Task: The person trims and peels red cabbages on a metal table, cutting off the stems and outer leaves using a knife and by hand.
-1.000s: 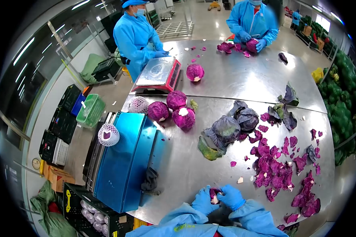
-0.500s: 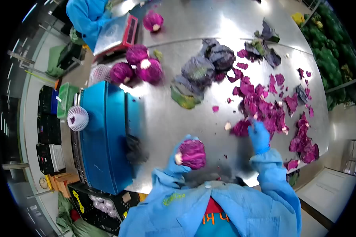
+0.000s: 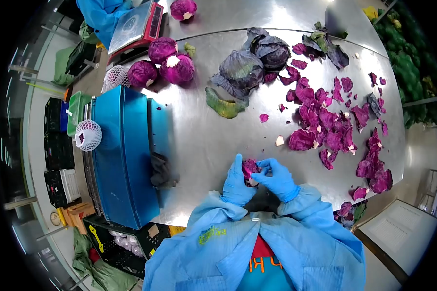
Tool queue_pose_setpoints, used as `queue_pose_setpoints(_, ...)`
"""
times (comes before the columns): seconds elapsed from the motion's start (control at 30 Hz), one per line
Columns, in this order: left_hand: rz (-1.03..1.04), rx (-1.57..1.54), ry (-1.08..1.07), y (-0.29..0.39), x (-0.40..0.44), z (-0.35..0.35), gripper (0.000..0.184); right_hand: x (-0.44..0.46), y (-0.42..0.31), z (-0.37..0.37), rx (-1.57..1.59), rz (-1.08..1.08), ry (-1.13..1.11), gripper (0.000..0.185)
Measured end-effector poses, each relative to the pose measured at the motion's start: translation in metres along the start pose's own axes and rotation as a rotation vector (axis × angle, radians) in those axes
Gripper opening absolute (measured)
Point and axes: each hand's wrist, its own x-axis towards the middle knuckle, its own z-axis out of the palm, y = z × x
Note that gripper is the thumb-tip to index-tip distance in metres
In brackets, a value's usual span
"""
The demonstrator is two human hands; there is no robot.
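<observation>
While L hand (image 3: 239, 185) cups purple cabbage (image 3: 250, 169), grip half-curled round it, R hand (image 3: 277, 179) touches it, can't tell if gripping. Loose leaves (image 3: 302, 139) lie right on counter (image 3: 199, 145).

Partial orange lettering (image 3: 265, 265) on the shirt (image 3: 262, 280); yellow-green lettering (image 3: 212, 235) on the blue jacket (image 3: 291, 257); neither legible

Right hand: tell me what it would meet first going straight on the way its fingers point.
The right hand would first meet the purple cabbage held against the left hand; its fingertips seem to touch it, though depth there is hard to judge.
</observation>
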Motion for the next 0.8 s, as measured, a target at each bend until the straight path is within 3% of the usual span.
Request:
queue_pose_setpoints(0.07, 0.125, 0.124, -0.019, -0.004, -0.002, 0.007, 0.098, 0.002, 0.003, 0.007, -0.135, 0.112, -0.024, 0.042)
queue_pose_setpoints(0.1, 0.134, 0.129, -0.03, -0.004, 0.0, 0.007, 0.098, 0.005, 0.005, 0.007, -0.081, 0.061, -0.008, 0.042)
queue_pose_setpoints(0.23, 0.17, 0.195, -0.008, 0.003, 0.012, 0.006, 0.096, 0.021, 0.017, -0.003, 0.116, 0.246, -0.162, 0.042)
queue_pose_setpoints(0.47, 0.122, 0.249, 0.177, 0.014, 0.014, 0.029, 0.072, 0.023, 0.007, -0.008, -0.346, -0.115, -0.002, 0.031)
queue_pose_setpoints(0.5, 0.061, 0.224, 0.166, 0.023, 0.017, 0.027, 0.063, 0.025, 0.016, -0.009, -0.4, -0.236, -0.019, 0.023)
queue_pose_setpoints(0.53, 0.016, 0.195, 0.151, 0.031, 0.018, 0.023, 0.054, 0.028, 0.02, -0.008, -0.61, -0.462, 0.102, 0.016)
queue_pose_setpoints(0.6, 0.051, 0.258, 0.18, 0.032, 0.017, 0.024, 0.054, 0.037, 0.03, -0.016, -0.754, -0.405, 0.033, 0.014)
queue_pose_setpoints(0.67, 0.09, 0.239, 0.282, 0.024, 0.015, 0.029, 0.057, 0.04, 0.027, -0.024, -0.667, -0.343, -0.042, 0.019)
queue_pose_setpoints(0.73, 0.091, 0.244, 0.189, 0.027, 0.015, 0.022, 0.061, 0.036, 0.018, -0.024, -0.561, -0.229, -0.041, 0.033)
queue_pose_setpoints(0.8, 0.104, 0.236, 0.197, 0.021, 0.016, 0.027, 0.062, 0.025, 0.009, -0.022, -0.214, -0.002, -0.087, 0.05)
